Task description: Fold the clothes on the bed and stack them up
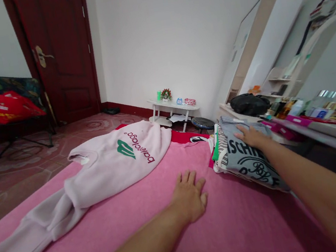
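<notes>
My left hand (190, 197) lies flat on the pink bedspread (235, 218), fingers spread, with nothing in it. To its left a pale pink sweatshirt (112, 161) is laid out, with a green logo and dark lettering; one sleeve stretches toward the lower left. My right hand (251, 135) rests with fingers extended on top of a grey printed shirt (254, 163). That shirt is the uppermost piece of a stack of folded clothes (220, 156), where green, white and striped edges show underneath.
Beyond the bed stand a low white table (172, 104) with small items and a round stool (203, 123). At right is a dressing table with bottles (322, 106) and a black bag (250, 104). A folding chair (6, 84) holds a red bag (12, 107) near the door (61, 53).
</notes>
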